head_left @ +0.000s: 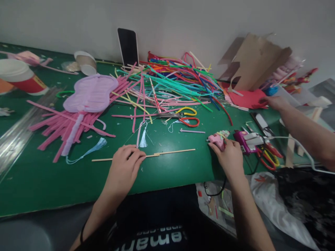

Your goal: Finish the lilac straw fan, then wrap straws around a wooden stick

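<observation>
My left hand [125,160] is pinched over a thin wooden stick [102,160] lying on the green table. Its right end overlaps a second thin stick [180,151]. A pale lilac pipe cleaner [139,136] reaches the table just beyond those fingers. My right hand [231,158] is closed around a small pink object [216,139] with pale green and yellow bits; its kind is unclear. Close to that hand lies a purple device [242,140] with a dark cord. A light blue tassel [143,137] and a short lilac rod [193,131] lie ahead.
Scissors with yellow and red handles [183,116] lie before a heap of coloured pipe cleaners [180,83]. A lilac butterfly-shaped piece [90,92] rests on pink strips at left. A phone [128,47] leans on the wall. Another person's hand [274,103] touches red sheets [243,99].
</observation>
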Available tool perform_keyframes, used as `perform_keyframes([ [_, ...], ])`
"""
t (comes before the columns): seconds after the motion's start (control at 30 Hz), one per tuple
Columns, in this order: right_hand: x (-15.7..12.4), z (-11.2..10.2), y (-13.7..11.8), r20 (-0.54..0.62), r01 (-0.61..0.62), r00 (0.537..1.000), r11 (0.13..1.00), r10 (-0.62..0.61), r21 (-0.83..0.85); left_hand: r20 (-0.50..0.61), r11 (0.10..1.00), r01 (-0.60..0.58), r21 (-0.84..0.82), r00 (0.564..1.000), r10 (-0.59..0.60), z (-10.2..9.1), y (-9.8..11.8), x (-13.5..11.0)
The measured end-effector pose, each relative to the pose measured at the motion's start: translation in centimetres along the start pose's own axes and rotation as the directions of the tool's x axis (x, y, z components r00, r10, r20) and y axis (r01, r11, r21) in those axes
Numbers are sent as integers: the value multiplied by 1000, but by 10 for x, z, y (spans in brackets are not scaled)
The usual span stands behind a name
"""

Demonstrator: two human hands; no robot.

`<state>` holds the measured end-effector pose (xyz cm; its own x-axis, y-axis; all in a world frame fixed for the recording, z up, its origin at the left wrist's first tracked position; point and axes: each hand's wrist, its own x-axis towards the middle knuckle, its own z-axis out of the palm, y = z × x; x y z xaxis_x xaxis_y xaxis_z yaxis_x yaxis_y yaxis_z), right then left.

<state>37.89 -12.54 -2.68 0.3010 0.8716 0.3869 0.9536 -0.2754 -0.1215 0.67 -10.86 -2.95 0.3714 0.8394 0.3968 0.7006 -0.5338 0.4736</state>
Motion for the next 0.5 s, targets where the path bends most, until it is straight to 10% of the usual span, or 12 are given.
perform_keyframes([
  [0.3,-7,-36,-4,-159,-90,982,994,99,67,-11,999,-27,34,1000,28,1,-1,0],
  [0.5,-15,-41,-50,14,236,965,898,-260,371,9,999,-30,34,1000,30,0,0,0],
])
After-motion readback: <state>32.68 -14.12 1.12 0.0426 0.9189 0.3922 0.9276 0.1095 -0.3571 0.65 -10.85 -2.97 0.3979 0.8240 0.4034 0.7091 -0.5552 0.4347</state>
